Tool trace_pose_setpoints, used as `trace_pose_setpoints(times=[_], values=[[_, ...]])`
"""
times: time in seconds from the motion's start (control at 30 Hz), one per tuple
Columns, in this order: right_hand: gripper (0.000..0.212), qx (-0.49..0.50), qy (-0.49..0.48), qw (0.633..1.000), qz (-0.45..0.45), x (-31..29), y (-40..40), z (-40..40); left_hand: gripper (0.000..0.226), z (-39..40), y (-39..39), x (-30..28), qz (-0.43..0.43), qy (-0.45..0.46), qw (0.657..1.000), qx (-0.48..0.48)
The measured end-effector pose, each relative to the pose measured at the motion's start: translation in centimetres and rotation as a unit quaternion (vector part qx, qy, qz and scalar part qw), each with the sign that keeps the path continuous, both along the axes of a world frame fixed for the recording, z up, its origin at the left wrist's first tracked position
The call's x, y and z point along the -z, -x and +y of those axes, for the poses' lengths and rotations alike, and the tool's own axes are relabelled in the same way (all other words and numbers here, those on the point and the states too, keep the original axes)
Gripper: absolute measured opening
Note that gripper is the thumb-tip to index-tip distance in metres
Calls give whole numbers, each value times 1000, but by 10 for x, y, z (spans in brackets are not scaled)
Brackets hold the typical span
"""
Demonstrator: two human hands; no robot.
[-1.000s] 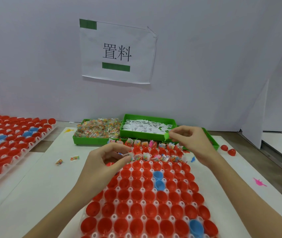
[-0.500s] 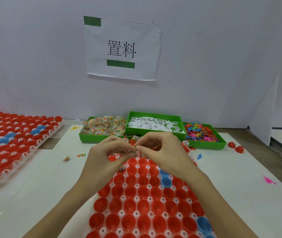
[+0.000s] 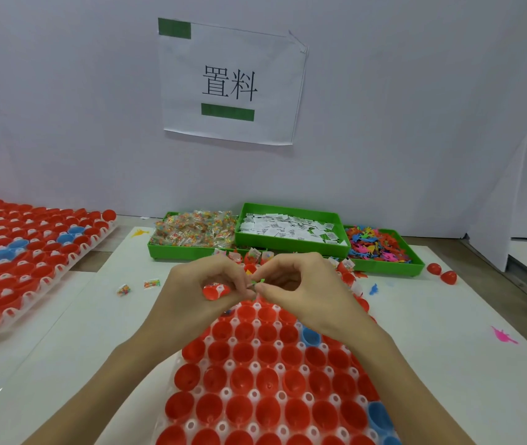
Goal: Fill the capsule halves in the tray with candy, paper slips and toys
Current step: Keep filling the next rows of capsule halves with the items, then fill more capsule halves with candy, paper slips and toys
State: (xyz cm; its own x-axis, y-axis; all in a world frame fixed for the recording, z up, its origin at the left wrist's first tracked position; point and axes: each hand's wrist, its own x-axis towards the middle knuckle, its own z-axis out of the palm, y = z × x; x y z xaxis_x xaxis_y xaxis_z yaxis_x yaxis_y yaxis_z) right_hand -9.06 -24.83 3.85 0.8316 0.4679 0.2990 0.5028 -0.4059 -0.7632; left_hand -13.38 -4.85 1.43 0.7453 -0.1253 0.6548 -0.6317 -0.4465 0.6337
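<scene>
Your left hand point(image 3: 204, 290) and right hand point(image 3: 300, 290) meet fingertip to fingertip above the far rows of the tray point(image 3: 255, 367), both pinching a small green toy point(image 3: 257, 282) (its shape too small to tell). White table point(image 3: 72, 332), white wall; the taped sign point(image 3: 231, 81) reads 置料.

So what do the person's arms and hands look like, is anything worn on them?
Both forearms are bare as far as the frame shows: no sleeves, gloves, watch, bracelet or rings visible. The left hand and right hand have short, unpainted nails where they show. Nothing is marked or taped on either arm.
</scene>
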Motion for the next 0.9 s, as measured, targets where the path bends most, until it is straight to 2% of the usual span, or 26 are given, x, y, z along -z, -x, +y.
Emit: trace_pose_setpoints(times=[0.1, 0.17, 0.23, 0.3, 0.43, 0.77, 0.9], values=[[6, 31, 38, 999, -15, 5, 0, 6, 18, 3, 1, -3, 21, -34, 999, 3], [5, 47, 70, 996, -25, 9, -1, 7, 21, 13, 2, -6, 30, -150, 988, -16], [5, 51, 82, 995, -26, 12, -3, 7, 32, 24, 5, -11, 87, -299, 950, -5], [6, 47, 86, 995, -23, 14, -4, 9, 32, 29, 9, -15, 148, -364, 919, 18], [14, 38, 88, 995, -24, 23, -6, 17, 33, 26, 13, -19, 212, -394, 893, 46], [17, 17, 148, 983, -108, 39, -6, 24, 35, 27, 16, -26, 269, -389, 878, 67], [10, -4, 173, 982, -73, 31, -9, 22, 34, 28, 15, -25, 281, -383, 877, 70]])
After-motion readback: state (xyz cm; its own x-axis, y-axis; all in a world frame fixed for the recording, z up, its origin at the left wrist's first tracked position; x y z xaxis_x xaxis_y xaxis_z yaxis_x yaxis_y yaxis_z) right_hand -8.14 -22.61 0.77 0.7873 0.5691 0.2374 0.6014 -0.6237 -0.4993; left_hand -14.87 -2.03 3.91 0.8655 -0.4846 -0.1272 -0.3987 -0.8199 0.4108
